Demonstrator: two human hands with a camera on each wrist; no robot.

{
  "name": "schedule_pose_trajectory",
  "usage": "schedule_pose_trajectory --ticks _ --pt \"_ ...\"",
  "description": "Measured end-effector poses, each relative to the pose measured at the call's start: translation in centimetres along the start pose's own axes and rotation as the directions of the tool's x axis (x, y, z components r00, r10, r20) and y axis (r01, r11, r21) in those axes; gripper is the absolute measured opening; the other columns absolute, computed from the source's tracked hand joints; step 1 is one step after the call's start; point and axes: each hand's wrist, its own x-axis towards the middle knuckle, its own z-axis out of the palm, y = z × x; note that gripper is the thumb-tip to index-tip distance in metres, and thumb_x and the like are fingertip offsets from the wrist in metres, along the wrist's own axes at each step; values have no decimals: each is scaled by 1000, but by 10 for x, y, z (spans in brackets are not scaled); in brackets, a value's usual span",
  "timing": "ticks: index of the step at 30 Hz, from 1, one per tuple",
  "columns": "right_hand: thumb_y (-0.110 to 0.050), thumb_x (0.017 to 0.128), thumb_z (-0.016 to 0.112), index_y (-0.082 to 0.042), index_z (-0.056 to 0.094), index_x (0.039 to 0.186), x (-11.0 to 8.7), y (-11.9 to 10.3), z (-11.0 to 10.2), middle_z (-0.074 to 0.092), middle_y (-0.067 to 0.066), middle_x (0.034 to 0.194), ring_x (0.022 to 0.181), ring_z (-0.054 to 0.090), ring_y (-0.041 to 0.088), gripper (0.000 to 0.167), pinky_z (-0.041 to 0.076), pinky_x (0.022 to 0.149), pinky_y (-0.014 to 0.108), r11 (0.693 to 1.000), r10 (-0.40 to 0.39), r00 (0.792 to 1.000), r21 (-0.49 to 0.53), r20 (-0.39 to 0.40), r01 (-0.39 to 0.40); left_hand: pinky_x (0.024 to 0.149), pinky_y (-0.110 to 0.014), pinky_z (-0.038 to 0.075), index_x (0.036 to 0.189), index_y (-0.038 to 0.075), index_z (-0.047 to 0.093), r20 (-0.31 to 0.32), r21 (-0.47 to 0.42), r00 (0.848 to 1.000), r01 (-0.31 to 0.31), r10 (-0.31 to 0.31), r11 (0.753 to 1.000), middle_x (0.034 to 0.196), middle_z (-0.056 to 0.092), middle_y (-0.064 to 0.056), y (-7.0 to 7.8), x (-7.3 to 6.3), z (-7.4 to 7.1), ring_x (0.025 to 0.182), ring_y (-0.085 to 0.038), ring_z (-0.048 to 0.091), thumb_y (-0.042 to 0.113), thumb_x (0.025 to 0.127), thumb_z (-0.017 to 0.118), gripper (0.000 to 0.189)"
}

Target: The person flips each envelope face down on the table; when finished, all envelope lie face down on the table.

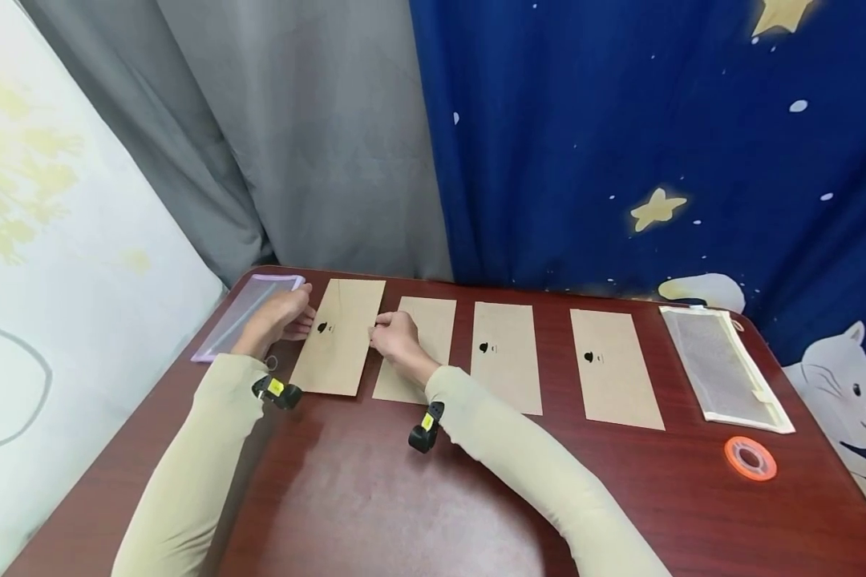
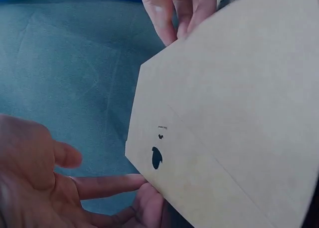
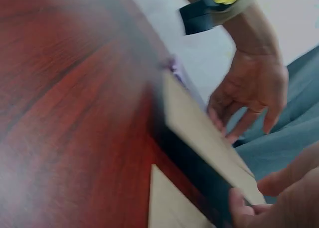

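Note:
A flat tan kraft-paper rectangle (image 1: 339, 336), printed with a small black hat, is between my hands; whether it is an envelope or a booklet I cannot tell. Its right edge is pinched by my right hand (image 1: 397, 338) between thumb and fingers. My left hand (image 1: 281, 316) touches the left edge with extended fingers, its thumb apart from the paper in the left wrist view. In the right wrist view, the rectangle (image 3: 204, 133) is tilted with one edge raised above the table. Beneath my right wrist lies a second tan rectangle (image 1: 433, 320), partly covered.
Two similar rectangles, one in the middle (image 1: 508, 381) and one farther right (image 1: 617, 377), lie in the row. A purple-edged zip pouch (image 1: 224, 320) is at the far left. A cream-edged mesh pouch (image 1: 725, 365) and an orange ring-shaped roll (image 1: 750, 458) lie right. Curtains (image 1: 332, 136) border the table's back.

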Motion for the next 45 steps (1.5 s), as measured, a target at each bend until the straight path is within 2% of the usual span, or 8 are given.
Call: schedule_pose_trajectory --ticks 7,18,24,28,33,37,41,45 --pt "0 92 66 1 73 115 -3 14 1 77 12 99 87 74 19 24 53 67 18 994 -91 982 -70 -163 80 73 -26 61 123 -14 57 42 49 994 -102 100 994 86 64 -6 -5 -3 2 71 -10 63 20 107 42 40" --pt "0 88 69 -4 77 112 1 13 -9 78 9 95 82 76 17 25 48 63 16 998 -52 990 -41 -131 47 67 -21 62 120 -19 61 81 -19 973 -214 215 977 74 70 6 11 -21 -18 62 -2 65 -1 96 63 30" --pt "-3 91 69 -1 75 113 -1 11 -8 77 13 103 94 77 24 23 59 75 22 1000 -20 997 -2 -68 20 67 -23 62 115 -18 64 82 -8 967 -240 240 971 74 71 5 27 -34 -26 62 -3 68 0 94 67 28" --pt "-19 97 68 -3 78 107 -8 3 -9 78 10 94 85 74 17 22 57 75 21 981 -101 994 -170 -45 92 65 -22 62 115 -16 66 34 27 962 -270 269 962 69 72 5 38 -44 -30 59 -4 70 2 92 69 30" --pt "-28 97 67 -10 81 102 -28 -27 -7 75 1 78 64 55 6 23 40 57 17 834 -411 912 -402 7 379 59 -21 60 102 -7 76 -109 182 943 -293 315 939 59 70 6 50 -57 -33 55 -6 70 10 87 75 23" --pt "-30 99 66 -10 76 73 -43 -54 2 48 -6 50 44 36 3 34 27 42 17 722 -517 850 -484 97 494 70 -33 61 89 1 80 -185 363 897 -318 402 876 54 68 8 57 -65 -32 53 -6 68 15 85 75 15" --pt "-35 101 63 -14 53 54 -50 -74 16 34 -7 46 41 37 4 52 24 38 18 603 -512 841 -625 172 495 84 -52 58 81 6 81 -226 457 853 -334 470 825 57 71 2 64 -70 -27 66 -25 73 17 82 76 12" --pt "-36 102 60 -15 64 68 -51 -84 29 52 -4 57 53 54 7 40 37 43 19 458 -510 837 -762 198 458 84 -57 57 79 5 80 -227 480 835 -352 501 804 69 75 -8 71 -73 -20 84 -41 72 16 82 76 12"
